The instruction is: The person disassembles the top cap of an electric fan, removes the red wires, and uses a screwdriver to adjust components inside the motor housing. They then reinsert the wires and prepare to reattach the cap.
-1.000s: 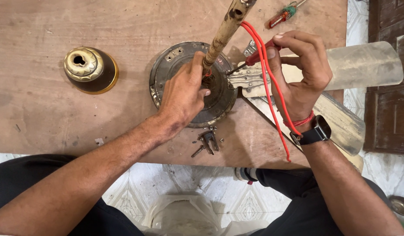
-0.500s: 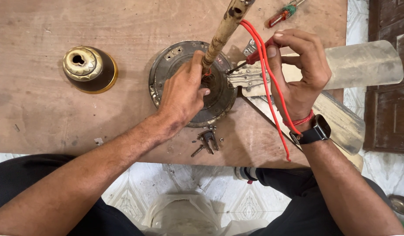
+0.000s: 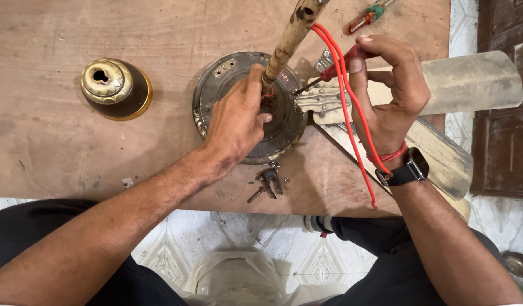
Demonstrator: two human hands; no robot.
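The fan motor, a round, dark, grimy metal housing, is lying flat near the front edge of the wooden worktop. A worn down rod is rising from its centre toward the camera, tilted slightly to the right.

The left hand is resting on top of the motor, fingers curled at the base of the rod and pressing down to steady the housing. Whether the fingers are fully closed round the rod cannot be told.

The right hand is clamped on the red handle of a screwdriver, whose tip is reaching a metal blade bracket at the motor's right rim. Red wires are trailing from the rod top, across that hand and down past the wrist watch.

Two dusty, pale fan blades are extending right, beyond the worktop edge.

Judgement on handling: the motor is looking heavy and rigid, likely greasy on its face, so a flat palm or a grip at the rim should be holding better than fingertips. The rod is offering a stiff handle but would be levering the housing if pulled sideways. The blades appear thin and bendable, so they are poor lifting points. The wires are soft and could snag.

Loose screws and small fittings are lying just in front of the motor. A brass-coloured bell cover is standing well apart at left. A second screwdriver is lying at the far edge.
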